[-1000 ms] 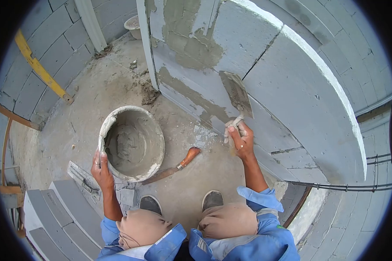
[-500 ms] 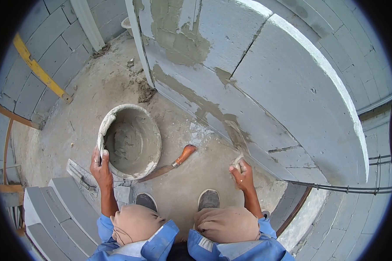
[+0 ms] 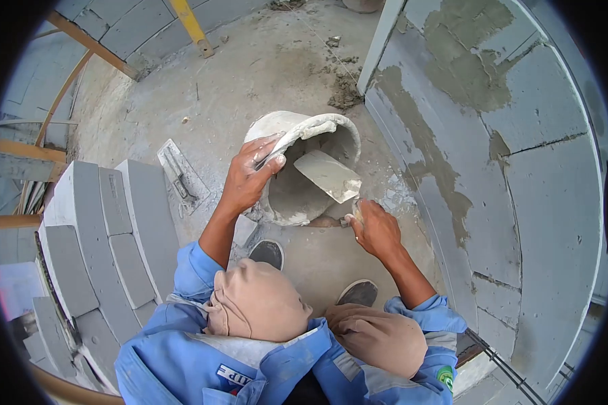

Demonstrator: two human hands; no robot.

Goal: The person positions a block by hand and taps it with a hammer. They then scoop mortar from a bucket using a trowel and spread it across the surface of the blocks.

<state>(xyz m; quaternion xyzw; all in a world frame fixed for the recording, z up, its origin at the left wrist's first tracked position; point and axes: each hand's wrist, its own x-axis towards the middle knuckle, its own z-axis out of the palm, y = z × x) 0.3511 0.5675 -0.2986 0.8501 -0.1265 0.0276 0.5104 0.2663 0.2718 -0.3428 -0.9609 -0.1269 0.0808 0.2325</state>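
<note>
My left hand grips the rim of a mortar-caked bucket, its thumb on the near side of the rim. The bucket is tilted, its mouth facing me, with grey mortar inside. My right hand is closed around the handle of a trowel. The trowel's broad, mortar-smeared blade reaches into the bucket's mouth. Behind the bucket's lower edge, part of a wooden-handled tool shows on the floor; most of it is hidden.
A flat float lies on the floor left of the bucket. Stacked grey blocks stand at the left. On the right rises a block wall with smeared mortar. A yellow level leans at the top, and mortar crumbs lie near the wall.
The view has shifted left. The bucket has gone from upright to tilted towards me. My right hand has moved from beside the wall to the bucket, bringing the trowel into its mouth.
</note>
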